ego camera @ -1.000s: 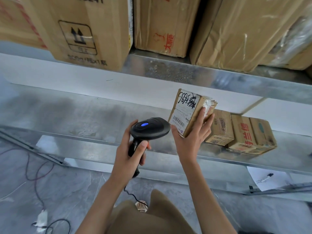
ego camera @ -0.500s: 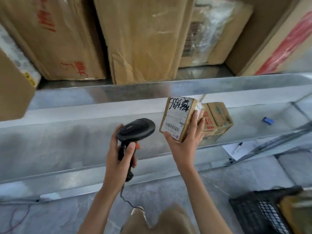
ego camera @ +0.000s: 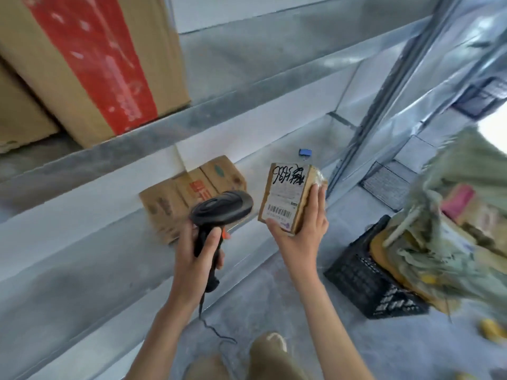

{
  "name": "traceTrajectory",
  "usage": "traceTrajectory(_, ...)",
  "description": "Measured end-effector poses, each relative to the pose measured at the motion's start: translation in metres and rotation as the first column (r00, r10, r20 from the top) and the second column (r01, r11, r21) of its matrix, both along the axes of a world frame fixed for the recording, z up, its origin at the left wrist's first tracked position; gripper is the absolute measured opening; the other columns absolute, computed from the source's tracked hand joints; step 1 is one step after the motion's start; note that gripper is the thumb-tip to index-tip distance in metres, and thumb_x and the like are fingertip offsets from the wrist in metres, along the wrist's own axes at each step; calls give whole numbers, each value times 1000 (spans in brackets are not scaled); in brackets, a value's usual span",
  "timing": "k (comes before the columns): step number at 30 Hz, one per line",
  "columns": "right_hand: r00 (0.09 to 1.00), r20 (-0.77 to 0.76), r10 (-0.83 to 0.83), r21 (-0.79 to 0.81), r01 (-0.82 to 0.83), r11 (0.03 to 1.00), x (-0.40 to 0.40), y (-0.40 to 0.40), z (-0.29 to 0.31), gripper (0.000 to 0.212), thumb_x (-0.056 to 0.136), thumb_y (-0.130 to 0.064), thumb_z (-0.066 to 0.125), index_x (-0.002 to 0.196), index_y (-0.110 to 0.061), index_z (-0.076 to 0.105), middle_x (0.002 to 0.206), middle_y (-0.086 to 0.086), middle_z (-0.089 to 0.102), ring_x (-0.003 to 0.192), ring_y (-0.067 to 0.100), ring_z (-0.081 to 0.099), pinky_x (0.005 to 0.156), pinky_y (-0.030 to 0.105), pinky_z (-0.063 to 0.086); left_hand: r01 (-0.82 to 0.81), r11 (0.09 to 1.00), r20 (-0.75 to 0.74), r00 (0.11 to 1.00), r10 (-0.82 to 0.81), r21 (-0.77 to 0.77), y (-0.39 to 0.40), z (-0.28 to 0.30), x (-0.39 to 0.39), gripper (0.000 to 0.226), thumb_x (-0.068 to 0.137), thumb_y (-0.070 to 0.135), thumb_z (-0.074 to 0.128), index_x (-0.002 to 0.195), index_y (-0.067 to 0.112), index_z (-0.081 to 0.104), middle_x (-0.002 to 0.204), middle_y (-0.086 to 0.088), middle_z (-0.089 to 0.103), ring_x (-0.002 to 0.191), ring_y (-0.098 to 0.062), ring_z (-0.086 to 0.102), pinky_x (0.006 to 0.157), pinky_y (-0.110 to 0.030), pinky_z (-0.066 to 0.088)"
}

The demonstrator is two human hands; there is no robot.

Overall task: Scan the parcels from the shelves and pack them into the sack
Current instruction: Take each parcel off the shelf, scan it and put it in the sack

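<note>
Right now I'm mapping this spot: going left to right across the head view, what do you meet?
Red-striped box → scanner in left hand → parcel in right hand → black crate → sack.

Black handwritten scrawl and a barcode on the parcel's white label (ego camera: 285, 193), neither legible.

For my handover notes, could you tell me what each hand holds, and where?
Left hand grips the scanner by its handle; right hand holds the parcel by its lower corner and right side.
</note>
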State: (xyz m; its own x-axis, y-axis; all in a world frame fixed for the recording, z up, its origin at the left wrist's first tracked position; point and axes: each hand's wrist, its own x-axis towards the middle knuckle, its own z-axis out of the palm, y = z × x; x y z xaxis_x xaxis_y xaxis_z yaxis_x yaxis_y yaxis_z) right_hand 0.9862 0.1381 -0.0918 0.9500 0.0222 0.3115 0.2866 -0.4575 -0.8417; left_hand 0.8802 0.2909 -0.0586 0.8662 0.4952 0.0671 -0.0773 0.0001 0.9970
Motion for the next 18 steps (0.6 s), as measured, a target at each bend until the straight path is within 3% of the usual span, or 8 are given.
traceTrajectory(2,998,-6,-56,-7,55,998,15,-32,-1,109,73,-48,73,160,-29,10,167,-7,6,142,-5,12,116,21,1,75,997,-7,997,-75,1,-27,-1,27,35,93,40,58,117,16,52,88,-11,64,53,-33,48,48,-37,43)
traceTrajectory(5,989,-3,-151,-16,151,988,31,-78,-3,111,72,-43,76,160,-30,9,167,-6,7,143,-9,7,117,20,-2,169,986,15,986,-169,0,-68,-1,64,26,96,32,55,119,19,52,88,-13,63,52,-38,47,46,-36,44)
traceTrajectory(8,968,-7,-249,-43,249,968,40,-122,-6,112,74,-35,81,159,-29,9,168,-5,7,144,-12,4,122,41,8,258,965,17,966,-258,-37,-108,-3,94,44,94,37,58,129,12,47,88,-12,64,52,-29,49,46,-31,44)
traceTrajectory(11,940,-17,-342,-53,340,939,45,-161,-9,109,73,-44,75,160,-24,11,168,-3,7,147,-4,10,120,53,16,353,933,3,935,-353,-76,-145,-5,121,52,94,33,59,139,13,43,86,-8,66,50,-23,50,45,-29,44)
traceTrajectory(14,902,-51,-428,-45,426,903,48,-194,-14,108,73,-52,70,160,-23,12,168,-4,6,149,2,11,120,53,15,448,889,9,894,-449,-93,-177,-7,147,49,96,29,60,139,12,44,85,-6,67,50,-23,50,46,-29,45)
traceTrajectory(18,823,-94,-559,-96,552,828,56,-232,-27,113,75,-35,84,160,-24,12,168,-6,5,146,-9,2,122,49,10,535,839,-17,842,-539,-100,-215,-16,185,45,96,32,60,133,12,47,83,-4,69,50,-21,52,46,-29,45)
